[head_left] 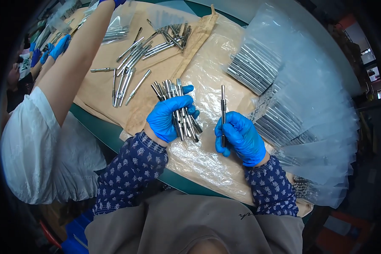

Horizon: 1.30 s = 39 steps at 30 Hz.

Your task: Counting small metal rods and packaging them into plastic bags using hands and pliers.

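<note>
Brown paper covers the counter [114,131]. A fanned bundle of metal rods [178,108] is clenched in the left hand [170,116]; one single rod [223,108] is gripped upright by the right hand [240,137], apparently for inspection.

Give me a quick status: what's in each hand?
Left hand grips a bundle of metal rods. Right hand holds one rod upright. Co-worker's arm reaches across at left, clear of both.

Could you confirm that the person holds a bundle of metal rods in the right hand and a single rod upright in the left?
Not quite: the hands are swapped. The head view shows the left hand gripping the bundle of metal rods, while the right hand holds the single rod upright.
</note>
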{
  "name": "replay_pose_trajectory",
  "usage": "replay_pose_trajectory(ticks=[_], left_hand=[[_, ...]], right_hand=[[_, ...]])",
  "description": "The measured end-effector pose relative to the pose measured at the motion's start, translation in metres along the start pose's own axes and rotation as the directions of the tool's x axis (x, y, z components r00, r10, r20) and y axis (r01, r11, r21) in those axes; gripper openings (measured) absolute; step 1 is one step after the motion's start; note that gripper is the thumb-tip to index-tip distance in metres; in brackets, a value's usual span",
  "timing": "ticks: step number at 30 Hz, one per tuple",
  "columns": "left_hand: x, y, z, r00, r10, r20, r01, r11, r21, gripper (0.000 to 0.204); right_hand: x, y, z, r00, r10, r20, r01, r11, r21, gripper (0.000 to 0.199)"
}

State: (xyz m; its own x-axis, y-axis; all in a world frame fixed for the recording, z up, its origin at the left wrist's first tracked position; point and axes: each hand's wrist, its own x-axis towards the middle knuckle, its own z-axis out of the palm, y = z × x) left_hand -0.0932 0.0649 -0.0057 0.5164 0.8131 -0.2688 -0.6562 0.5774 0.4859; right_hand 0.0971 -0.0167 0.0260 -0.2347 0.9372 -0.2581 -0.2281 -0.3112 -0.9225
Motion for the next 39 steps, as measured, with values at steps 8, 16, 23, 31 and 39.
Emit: replay_pose_trajectory(ticks=[8,16,23,31,39], left_hand=[[-0.004,-0.007,-0.001,0.996,0.076,-0.048,-0.069,0.989,0.134,0.035],[-0.024,-0.026,0.014,0.89,0.391,0.236,-0.439,0.586,0.682,0.027],[-0.024,-0.039,0.022,0.75,0.311,0.584,-0.657,0.248,0.712,0.026],[-0.022,-0.039,0.023,0.743,0.248,0.622,-0.669,0.249,0.7,0.025],[-0.022,-0.032,0.028,0.786,0.24,0.57,-0.617,0.249,0.747,0.024]], right_hand=[[-0.015,-0.015,0.016,0.999,0.03,0.039,-0.027,0.996,-0.084,0.018],[-0.113,-0.074,0.017,0.855,-0.4,0.331,0.486,0.394,-0.78,0.034],[-0.139,-0.19,-0.012,0.641,-0.758,-0.124,0.237,0.348,-0.907,0.021],[-0.076,-0.314,-0.084,0.065,-0.943,0.325,0.007,-0.326,-0.945,0.01],[0.003,-0.383,-0.095,-0.105,-0.982,0.158,0.048,-0.164,-0.985,0.008]])
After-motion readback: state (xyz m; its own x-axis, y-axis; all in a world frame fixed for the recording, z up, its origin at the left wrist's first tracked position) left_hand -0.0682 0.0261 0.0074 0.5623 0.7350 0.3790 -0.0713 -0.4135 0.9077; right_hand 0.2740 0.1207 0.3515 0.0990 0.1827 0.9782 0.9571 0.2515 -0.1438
